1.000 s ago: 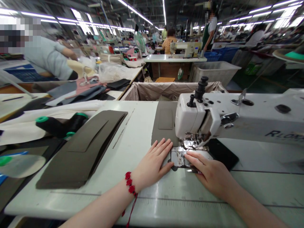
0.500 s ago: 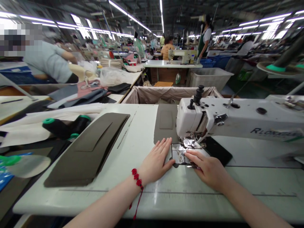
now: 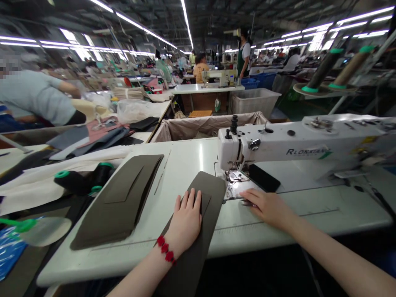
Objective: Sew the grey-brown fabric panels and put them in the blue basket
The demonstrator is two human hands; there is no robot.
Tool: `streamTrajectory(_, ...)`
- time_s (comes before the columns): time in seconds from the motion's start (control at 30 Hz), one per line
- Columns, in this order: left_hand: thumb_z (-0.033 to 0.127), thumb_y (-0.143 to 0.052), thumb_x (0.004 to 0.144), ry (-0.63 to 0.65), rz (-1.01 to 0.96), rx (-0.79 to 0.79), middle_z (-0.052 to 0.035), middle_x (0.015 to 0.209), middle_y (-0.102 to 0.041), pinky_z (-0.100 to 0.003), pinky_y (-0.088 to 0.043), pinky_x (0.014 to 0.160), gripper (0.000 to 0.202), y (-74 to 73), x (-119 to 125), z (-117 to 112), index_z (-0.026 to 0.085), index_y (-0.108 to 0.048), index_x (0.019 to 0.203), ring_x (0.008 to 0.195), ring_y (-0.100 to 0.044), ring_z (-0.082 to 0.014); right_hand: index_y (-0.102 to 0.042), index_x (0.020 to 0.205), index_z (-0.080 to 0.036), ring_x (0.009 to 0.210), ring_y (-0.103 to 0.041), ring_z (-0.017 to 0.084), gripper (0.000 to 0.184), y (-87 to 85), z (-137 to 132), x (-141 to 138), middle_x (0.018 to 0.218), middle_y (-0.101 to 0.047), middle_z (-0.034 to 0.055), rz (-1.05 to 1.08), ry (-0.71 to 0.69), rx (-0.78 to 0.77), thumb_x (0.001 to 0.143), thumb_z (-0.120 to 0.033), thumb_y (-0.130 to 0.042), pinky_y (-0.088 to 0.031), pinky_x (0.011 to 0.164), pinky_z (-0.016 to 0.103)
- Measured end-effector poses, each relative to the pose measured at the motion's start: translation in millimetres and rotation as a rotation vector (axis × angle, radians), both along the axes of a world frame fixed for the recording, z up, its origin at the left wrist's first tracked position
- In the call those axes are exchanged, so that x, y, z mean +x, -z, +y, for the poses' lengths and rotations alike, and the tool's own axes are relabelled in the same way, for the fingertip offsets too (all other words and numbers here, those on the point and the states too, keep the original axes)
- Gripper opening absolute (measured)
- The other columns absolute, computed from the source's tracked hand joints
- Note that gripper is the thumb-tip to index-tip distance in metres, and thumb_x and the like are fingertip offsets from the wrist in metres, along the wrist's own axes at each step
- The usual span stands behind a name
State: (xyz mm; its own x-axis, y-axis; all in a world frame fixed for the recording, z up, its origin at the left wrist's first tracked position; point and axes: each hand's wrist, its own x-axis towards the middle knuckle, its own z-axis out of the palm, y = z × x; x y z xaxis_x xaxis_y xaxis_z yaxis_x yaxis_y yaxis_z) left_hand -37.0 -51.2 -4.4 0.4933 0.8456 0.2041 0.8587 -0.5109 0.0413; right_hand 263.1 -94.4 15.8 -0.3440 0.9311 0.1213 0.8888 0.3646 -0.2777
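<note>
My left hand (image 3: 186,218), with a red bead bracelet at the wrist, lies flat and open on a grey-brown fabric panel (image 3: 210,198) with a sewn patch. The panel lies slanted, its near end hanging over the table's front edge. My right hand (image 3: 267,206) rests on the table just in front of the needle plate (image 3: 236,178) of the white sewing machine (image 3: 297,146). Its fingers are stretched toward the plate and cover a small dark thing I cannot make out. A black phone (image 3: 262,177) lies beside the needle.
A stack of matching panels (image 3: 120,202) lies at the left of the white table (image 3: 278,222). Black thread cones (image 3: 82,179) lie further left. A cloth-lined bin (image 3: 201,126) stands behind the table. Thread cones (image 3: 321,70) stand at upper right. Other people work at tables behind and to the left.
My left hand has drawn the panel out from behind the needle toward me and to the left. My right hand stays near the needle plate. The camera has pulled back.
</note>
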Motion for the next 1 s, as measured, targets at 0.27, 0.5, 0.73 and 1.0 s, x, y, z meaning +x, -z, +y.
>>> streamTrajectory(0.27,0.04,-0.044,0.097,0.384,0.056,-0.133,-0.0037,0.158,-0.018,-0.047,-0.023,0.119,0.062,-7.1,-1.4,-49.8,0.025,-0.019,0.152,0.145,-0.019,-0.0249,-0.061,0.102,-0.025,0.075,-0.064,0.018,0.026,14.6,-118.4,4.0,0.082,-0.066,0.0021,0.515,0.461,-0.202,0.097,-0.042,-0.043,-0.048,0.069,0.029)
streamTrajectory(0.5,0.04,-0.047,0.096,0.636,0.099,-0.241,-0.0006,0.157,-0.022,-0.049,-0.021,0.119,0.058,-28.9,16.1,-5.5,0.032,-0.026,0.149,0.145,-0.021,-0.026,-0.05,0.096,-0.025,0.069,-0.062,0.016,0.022,30.0,-158.0,-18.4,0.077,-0.062,-0.0015,0.484,0.578,-0.288,0.099,-0.042,-0.036,-0.042,0.063,0.028)
streamTrajectory(0.73,0.042,-0.066,0.085,0.441,-0.157,-0.181,-0.0094,0.134,-0.05,-0.046,-0.045,0.101,0.056,-22.4,69.5,-70.6,0.026,-0.047,0.136,0.121,-0.048,-0.0293,-0.049,0.1,-0.024,0.067,-0.063,0.018,0.018,42.0,-158.6,-25.2,0.075,-0.063,-0.001,0.389,0.578,-0.211,0.099,-0.038,-0.039,-0.04,0.059,0.028)
streamTrajectory(1.0,0.02,-0.054,0.094,0.419,-0.344,-0.095,-0.004,0.094,-0.064,-0.036,-0.048,0.082,0.01,9.3,93.1,-95.3,0.023,-0.062,0.097,0.093,-0.058,-0.021,-0.048,0.097,-0.024,0.064,-0.063,0.018,0.016,46.2,-149.5,-34.3,0.071,-0.062,-0.0018,0.385,0.531,-0.199,0.099,-0.037,-0.039,-0.035,0.055,0.027)
